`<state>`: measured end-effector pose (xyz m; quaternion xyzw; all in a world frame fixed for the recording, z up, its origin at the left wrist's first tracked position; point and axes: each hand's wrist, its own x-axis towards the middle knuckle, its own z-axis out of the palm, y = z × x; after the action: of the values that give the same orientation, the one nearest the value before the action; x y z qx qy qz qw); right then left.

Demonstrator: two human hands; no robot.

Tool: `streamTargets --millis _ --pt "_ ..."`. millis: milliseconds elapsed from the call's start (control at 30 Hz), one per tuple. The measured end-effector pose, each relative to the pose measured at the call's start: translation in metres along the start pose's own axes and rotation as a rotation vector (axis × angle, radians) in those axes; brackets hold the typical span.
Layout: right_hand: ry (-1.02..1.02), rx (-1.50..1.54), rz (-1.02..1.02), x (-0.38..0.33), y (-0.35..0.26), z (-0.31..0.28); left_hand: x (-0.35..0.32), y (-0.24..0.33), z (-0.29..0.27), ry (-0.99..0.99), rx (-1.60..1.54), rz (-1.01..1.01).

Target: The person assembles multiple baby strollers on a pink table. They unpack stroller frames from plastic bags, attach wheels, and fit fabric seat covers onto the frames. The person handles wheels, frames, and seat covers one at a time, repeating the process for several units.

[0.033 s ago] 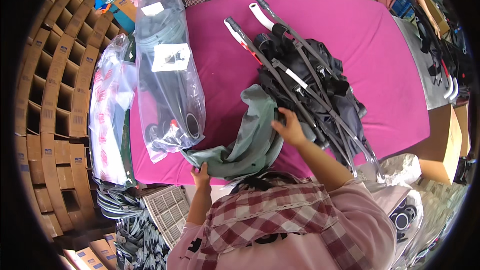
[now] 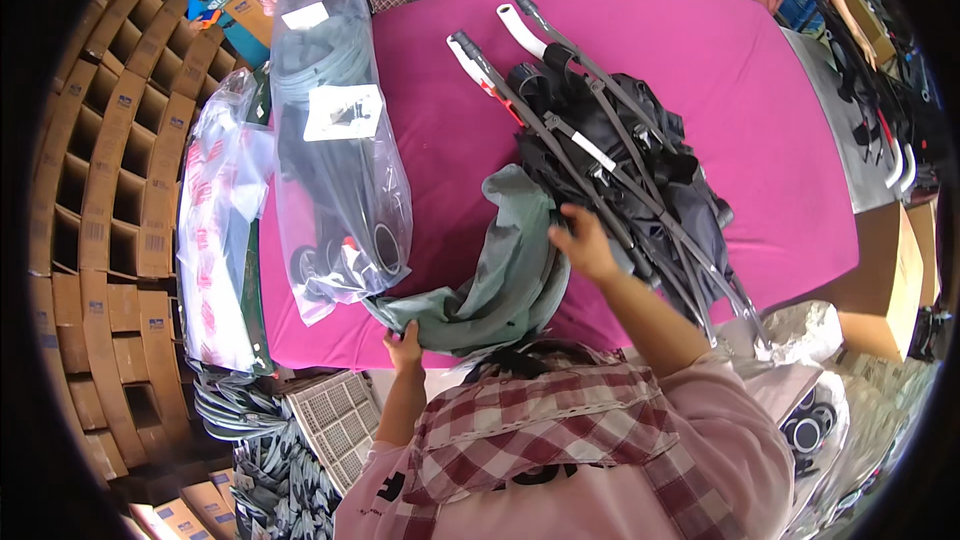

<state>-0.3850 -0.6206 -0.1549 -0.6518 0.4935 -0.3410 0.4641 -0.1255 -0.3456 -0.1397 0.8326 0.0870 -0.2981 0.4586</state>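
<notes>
A grey-green fabric cover (image 2: 500,280) lies crumpled at the near edge of the magenta table (image 2: 760,120). My left hand (image 2: 405,348) grips the cover's lower edge at the table's front. My right hand (image 2: 585,245) pinches its upper fold, right beside a folded stroller frame (image 2: 610,150) with black fabric and grey tubes. The frame lies diagonally across the table, its handles pointing away from me. To the left of the cover lies a clear plastic bag (image 2: 340,160) holding another folded stroller.
A second bag with red print (image 2: 215,230) hangs over the table's left edge. Stacked cardboard boxes (image 2: 100,190) line the left. A white slotted crate (image 2: 335,420) sits below, wheels in a bag (image 2: 805,430) at the lower right. Other people stand at the far corners.
</notes>
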Motion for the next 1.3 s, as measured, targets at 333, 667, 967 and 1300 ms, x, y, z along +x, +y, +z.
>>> streamTargets --millis 333,667,967,1300 --pt "0.237 -0.149 -0.057 0.128 -0.062 -0.09 0.046 -0.053 0.001 -0.183 0.078 0.441" --pt "0.006 0.054 0.279 0.272 -0.073 -0.032 0.031 -0.058 -0.003 -0.093 -0.035 0.346" --pt "-0.071 1.558 0.226 0.301 -0.193 -0.086 0.031 -0.053 -0.008 -0.006 0.14 0.303" --pt "0.063 -0.34 -0.261 -0.005 0.002 0.028 0.056 -0.038 0.009 0.008 -0.323 0.127"
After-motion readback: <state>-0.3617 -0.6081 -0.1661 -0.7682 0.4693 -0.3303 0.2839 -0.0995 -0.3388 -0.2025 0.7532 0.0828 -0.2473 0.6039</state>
